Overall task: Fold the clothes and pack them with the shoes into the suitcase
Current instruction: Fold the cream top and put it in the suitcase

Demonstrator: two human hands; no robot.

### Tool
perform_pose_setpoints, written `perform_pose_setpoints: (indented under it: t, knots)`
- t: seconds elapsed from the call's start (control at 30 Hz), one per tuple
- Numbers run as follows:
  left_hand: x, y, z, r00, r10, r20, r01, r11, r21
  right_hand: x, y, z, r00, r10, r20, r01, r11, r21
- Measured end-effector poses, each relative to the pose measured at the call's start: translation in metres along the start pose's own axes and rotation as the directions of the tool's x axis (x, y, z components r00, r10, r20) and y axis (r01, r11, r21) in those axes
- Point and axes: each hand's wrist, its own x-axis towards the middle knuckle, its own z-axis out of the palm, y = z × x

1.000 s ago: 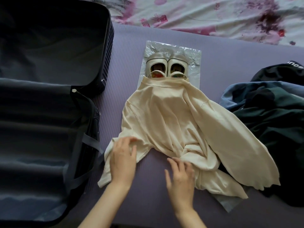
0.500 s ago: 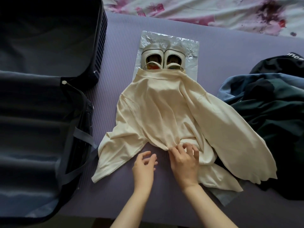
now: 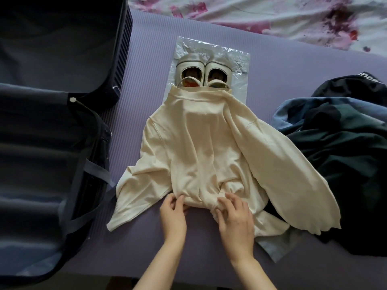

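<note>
On the purple ribbed mat we record the following.

1. Cream long-sleeved top — spread at the middle of the mat, collar away from us, both sleeves splayed outward and toward us. Its collar edge overlaps the heels of the shoes. Its right sleeve lies over the edge of the heap of dark clothes. The hem nearest us is bunched into folds.

2. Left hand, at the left part of that hem, with thumb and curled fingers pinching the fabric edge. Right hand, just beside it, fingers bent down over the bunched hem and gripping it. We see the two hands near each other, not touching.

3. Shoes: one pale strapped pair, side by side and touching, toes away from us. They stand on a clear plastic bag lying flat on the mat.

4. Suitcase, lying open at the left of the mat, dark-lined, with a grey-blue strap across the nearer half. Whether the top's left sleeve touches it we cannot tell.

5. The heap of dark clothes, at the right: black, dark green and blue pieces, unfolded.

6. Floral sheet — white with pink and purple, beyond the mat's far edge.

7. Pale sheet corner, showing from under the top at our near right. We cannot tell what it is.
</note>
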Motion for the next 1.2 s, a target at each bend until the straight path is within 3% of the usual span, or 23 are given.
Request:
perform_pose_setpoints:
  t: [0.13, 0.33, 0.5, 0.63, 0.77, 0.97, 1.13, 1.2]
  knots:
    - [0.011, 0.013, -0.037, 0.987, 0.111, -0.118, -0.105, 0.993, 0.049, -0.003, 0.014, -0.020, 0.997, 0.075, 0.000, -0.074, 0.980, 0.186]
    - [0.025, 0.047, -0.092, 0.893, 0.398, -0.210, -0.282, 0.858, 0.429, -0.002, 0.048, -0.044, 0.977, 0.211, 0.022, -0.210, 0.947, 0.243]
    - [0.018, 0.037, -0.076, 0.965, 0.238, -0.113, -0.183, 0.914, 0.361, -0.006, 0.046, -0.030, 0.988, 0.145, -0.056, -0.145, 0.989, 0.003]
    - [-0.001, 0.009, -0.066, 0.984, 0.118, -0.132, -0.083, 0.965, 0.248, -0.024, 0.028, -0.021, 0.997, 0.016, -0.079, -0.018, 0.999, -0.030]
    - [-0.019, -0.003, -0.058, 0.990, -0.020, -0.137, 0.031, 0.996, 0.079, -0.036, 0.027, -0.013, 0.998, -0.012, -0.063, 0.010, 0.999, -0.043]
    - [-0.017, -0.010, -0.053, 0.982, 0.014, -0.187, 0.010, 0.992, 0.127, -0.032, 0.038, -0.005, 0.992, -0.089, -0.089, 0.080, 0.992, -0.100]
    - [-0.023, 0.008, -0.061, 0.958, 0.108, -0.266, -0.109, 0.994, 0.010, -0.018, 0.044, -0.019, 0.984, -0.142, -0.111, 0.130, 0.986, -0.109]
    - [-0.024, 0.017, -0.072, 0.929, 0.196, -0.313, -0.180, 0.980, 0.080, -0.014, 0.046, -0.028, 0.983, -0.161, -0.086, 0.152, 0.983, -0.100]
